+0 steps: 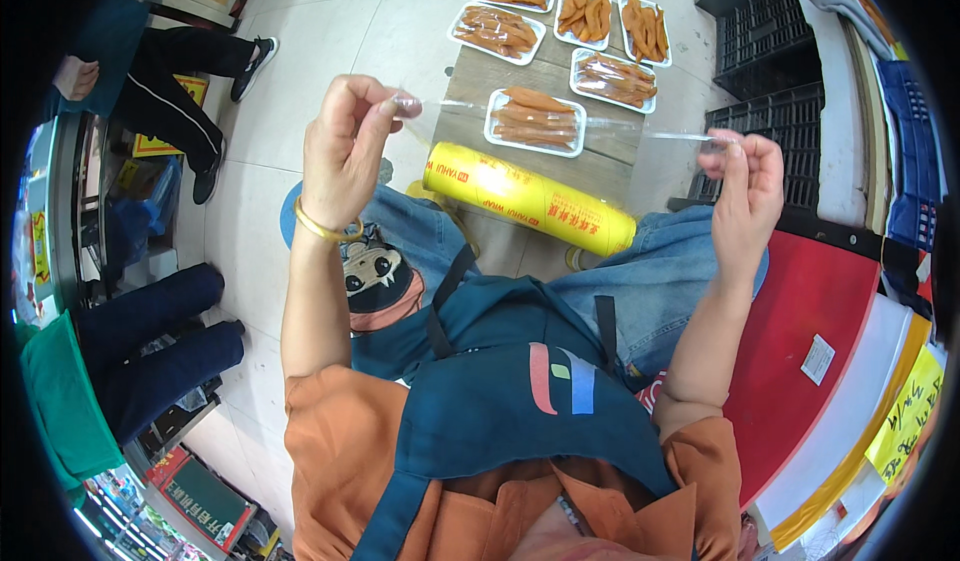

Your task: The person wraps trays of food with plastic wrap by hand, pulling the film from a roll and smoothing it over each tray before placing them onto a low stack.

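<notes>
My left hand (360,114) and my right hand (739,174) are raised apart, each pinching one end of a stretched strip of clear plastic cling film (637,127). Between them the film passes at a white foam tray (576,141) of orange dried strips, likely sweet potato. Nearer to me, a yellow roll of cling film (529,199) lies slantwise in front of my knees. Beyond, several more white trays of the same strips, among them a film-covered one (611,80), stand at the far part of the wooden board (480,84). How far the film covers the near tray is unclear.
Black plastic crates (772,133) stand at the right, beside a red panel (802,336). At the left, one person in black trousers (169,73) and another in dark blue trousers (157,343) stand near shelving. Tiled floor (262,141) lies between them and me.
</notes>
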Action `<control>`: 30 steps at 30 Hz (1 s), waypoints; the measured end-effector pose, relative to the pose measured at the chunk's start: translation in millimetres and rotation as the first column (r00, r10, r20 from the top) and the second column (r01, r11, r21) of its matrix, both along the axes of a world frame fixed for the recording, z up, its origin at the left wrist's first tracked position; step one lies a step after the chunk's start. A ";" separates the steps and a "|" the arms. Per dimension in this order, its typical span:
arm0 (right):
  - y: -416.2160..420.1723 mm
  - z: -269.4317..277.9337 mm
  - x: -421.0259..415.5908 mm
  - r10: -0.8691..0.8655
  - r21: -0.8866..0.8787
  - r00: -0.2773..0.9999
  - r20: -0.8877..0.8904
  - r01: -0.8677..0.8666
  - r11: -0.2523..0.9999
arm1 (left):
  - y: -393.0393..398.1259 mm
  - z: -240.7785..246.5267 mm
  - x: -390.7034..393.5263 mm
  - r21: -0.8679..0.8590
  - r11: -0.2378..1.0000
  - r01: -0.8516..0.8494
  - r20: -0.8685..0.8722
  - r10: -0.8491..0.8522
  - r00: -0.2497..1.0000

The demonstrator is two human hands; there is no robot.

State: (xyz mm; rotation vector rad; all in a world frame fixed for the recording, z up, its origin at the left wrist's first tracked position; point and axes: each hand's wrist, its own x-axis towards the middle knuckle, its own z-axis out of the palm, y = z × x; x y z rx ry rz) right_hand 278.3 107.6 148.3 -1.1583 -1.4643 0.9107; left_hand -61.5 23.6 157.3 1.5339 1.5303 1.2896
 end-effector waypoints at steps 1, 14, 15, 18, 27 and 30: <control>2.9 0.1 -3.0 -0.008 0.027 1.000 0.004 0.008 1.000 | 1.0 1.2 1.8 -0.007 1.000 -0.007 -0.015 0.007 1.000; 2.9 -1.0 -6.0 -0.080 0.161 0.971 0.224 0.044 0.986 | 0.7 -5.2 -1.8 0.063 0.993 -0.105 -0.028 0.106 0.994; 2.3 -0.8 -8.7 -0.083 0.135 0.969 0.232 0.052 0.989 | 5.4 -9.1 -3.4 0.068 0.988 -0.141 -0.071 0.146 0.987; 5.9 -3.2 -18.3 -0.022 0.008 0.999 0.026 0.022 1.000 | 17.2 -11.8 -4.1 0.184 0.957 -0.226 -0.386 0.281 0.879; 61.9 -68.3 -57.2 0.102 0.021 0.912 -0.397 -0.102 0.995 | 91.8 -74.0 14.3 0.107 0.970 -0.216 0.494 0.137 0.859; 87.3 -128.8 -71.7 0.010 0.159 0.966 -0.258 0.032 0.987 | 124.5 -120.8 13.3 0.188 0.952 -0.240 0.396 0.150 0.906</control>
